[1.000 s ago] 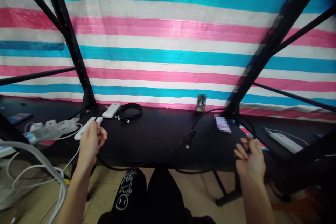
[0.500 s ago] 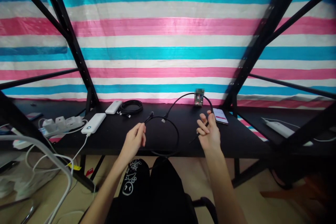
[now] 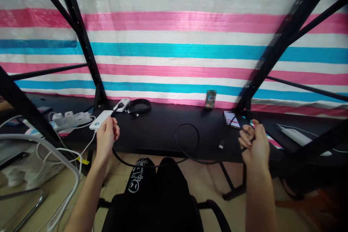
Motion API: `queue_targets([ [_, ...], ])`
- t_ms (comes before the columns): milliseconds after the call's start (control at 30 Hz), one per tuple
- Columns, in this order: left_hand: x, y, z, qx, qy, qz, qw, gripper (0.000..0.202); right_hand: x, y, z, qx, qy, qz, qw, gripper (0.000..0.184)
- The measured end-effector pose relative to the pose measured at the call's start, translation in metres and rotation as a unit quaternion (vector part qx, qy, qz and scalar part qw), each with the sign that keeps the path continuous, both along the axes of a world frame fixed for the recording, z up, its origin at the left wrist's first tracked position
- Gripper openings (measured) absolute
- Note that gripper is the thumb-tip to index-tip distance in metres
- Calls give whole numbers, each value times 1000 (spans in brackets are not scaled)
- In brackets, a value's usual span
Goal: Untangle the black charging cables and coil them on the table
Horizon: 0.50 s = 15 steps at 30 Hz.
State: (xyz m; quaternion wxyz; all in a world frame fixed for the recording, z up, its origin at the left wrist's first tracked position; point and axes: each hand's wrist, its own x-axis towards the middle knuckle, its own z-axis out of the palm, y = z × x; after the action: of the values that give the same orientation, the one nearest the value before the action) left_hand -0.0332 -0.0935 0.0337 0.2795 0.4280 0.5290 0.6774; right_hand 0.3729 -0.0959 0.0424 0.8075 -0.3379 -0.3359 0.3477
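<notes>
A black charging cable (image 3: 198,138) stretches between my two hands in a loose loop over the desk's front edge. My left hand (image 3: 106,136) is closed on one end of it, and a dark plug (image 3: 119,106) sticks up beyond the fingers. That hand is in front of a white power bank (image 3: 102,119); I cannot tell whether they touch. Out to the right, the curled fingers of my right hand (image 3: 254,143) grip the other part of the cable. A cable end with a pale tip (image 3: 221,146) hangs left of this hand.
On the black desk (image 3: 160,127) lie a coiled black cable (image 3: 139,106), a smaller white power bank (image 3: 125,104) and a phone (image 3: 231,119). Another phone (image 3: 210,99) stands upright at the back. White chargers (image 3: 69,117) fill a power strip at left. Black metal posts (image 3: 87,50) flank the desk.
My hands have moved apart, the left toward the white power banks and the right past the flat phone. The cable loop between them has widened and dropped lower. The view has shifted slightly.
</notes>
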Motion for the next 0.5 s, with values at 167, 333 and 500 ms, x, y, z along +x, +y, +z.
queue_targets([
  [167,14,18,-26,-34,-7,-65,997,41,-14,-5,-5,-28,-77,-7,997,36],
  [333,75,27,-58,-130,-76,-190,970,56,-55,-1,-2,-4,-129,38,991,32],
  [500,119,27,-76,-197,-84,-306,928,49,-73,8,7,23,-118,47,992,28],
])
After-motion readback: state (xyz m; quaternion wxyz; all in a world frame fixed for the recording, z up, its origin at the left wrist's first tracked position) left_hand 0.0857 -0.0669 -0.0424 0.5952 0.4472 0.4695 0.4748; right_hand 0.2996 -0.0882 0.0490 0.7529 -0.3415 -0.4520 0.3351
